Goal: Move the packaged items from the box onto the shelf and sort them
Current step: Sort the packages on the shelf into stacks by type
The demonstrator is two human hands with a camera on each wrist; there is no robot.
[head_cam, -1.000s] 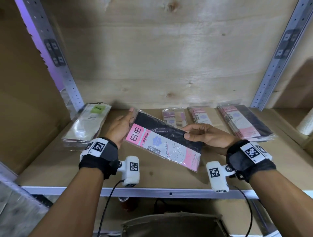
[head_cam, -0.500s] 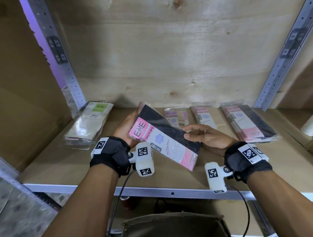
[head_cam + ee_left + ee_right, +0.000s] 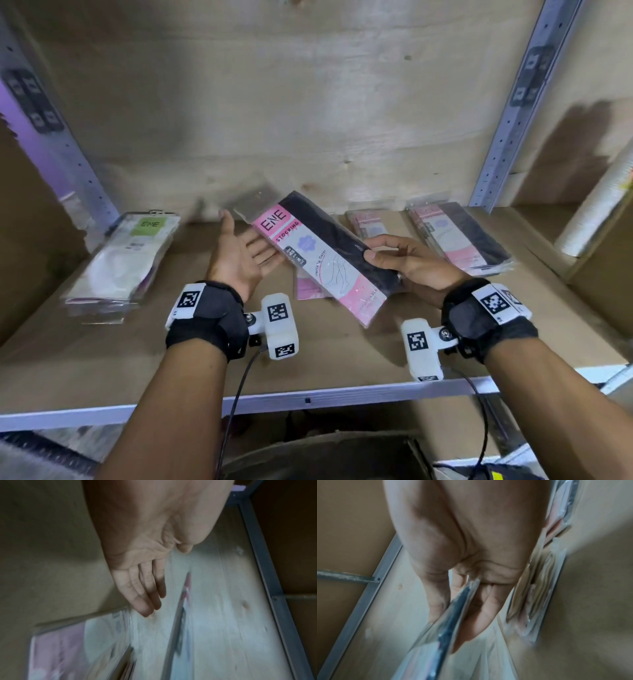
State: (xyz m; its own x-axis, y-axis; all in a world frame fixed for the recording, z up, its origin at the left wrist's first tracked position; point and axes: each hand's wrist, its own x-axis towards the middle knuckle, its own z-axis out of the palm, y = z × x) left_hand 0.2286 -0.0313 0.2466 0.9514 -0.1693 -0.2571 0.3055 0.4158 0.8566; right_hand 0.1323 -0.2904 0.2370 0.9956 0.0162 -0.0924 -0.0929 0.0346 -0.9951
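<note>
The right hand [image 3: 407,263] holds a pink-and-black stocking packet [image 3: 322,260] by its long right edge, thumb on top and fingers curled beneath, a grip the right wrist view confirms; the packet hangs tilted above the wooden shelf [image 3: 102,370], clear of the board. The left hand [image 3: 239,257] is spread palm-up just beside the packet's left edge, fingers straight and holding nothing; whether the fingertips touch the wrapper cannot be told. On the shelf lie a green-label pile [image 3: 126,257] at the left, a small pink pile [image 3: 368,222] at the back, and a pink-and-black pile [image 3: 459,236] at the right. The step in hand looks like sorting: deciding where this one packet belongs. Judged by its colours, it matches the right-hand pile, so the next move would call for carrying it rightward and laying it flat, squared onto that stack, without nudging the slippery wrappers askew
</note>
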